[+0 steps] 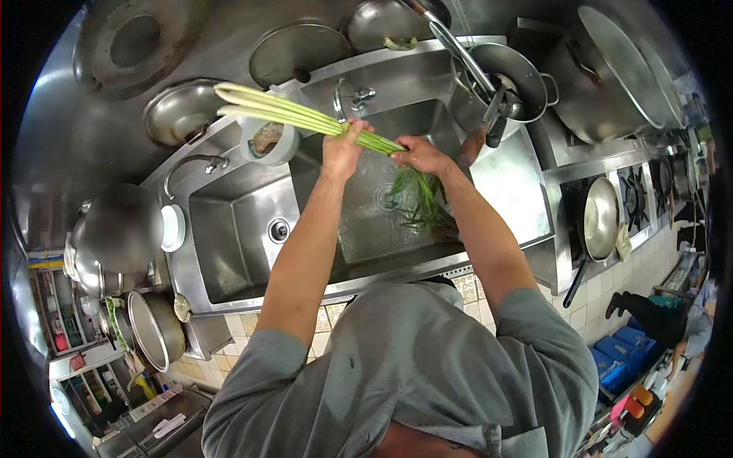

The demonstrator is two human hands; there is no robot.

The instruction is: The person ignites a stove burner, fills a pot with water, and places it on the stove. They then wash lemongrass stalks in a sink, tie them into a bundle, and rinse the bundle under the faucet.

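Note:
A bunch of long leafy stalks (pixel 294 109), pale at one end and green at the other, stretches slantwise over the right-hand sink basin (pixel 359 237). My left hand (pixel 343 151) is wrapped round its middle, close to the tap (pixel 340 99). Farther along, my right hand (pixel 421 155) grips the greener part. Feathery green leaves (pixel 424 200) hang below my right hand into the basin. The pale ends reach up and left, above a white tub (pixel 269 143) with something brownish in it.
To the left is a second basin (pixel 244 244) with its own tap (pixel 195 164). A pot (pixel 519 65) with long-handled tools stands at the back right, beside a large stockpot (pixel 595 84). A frying pan (pixel 600 217) sits on the stove. Large round pans lean against the back wall.

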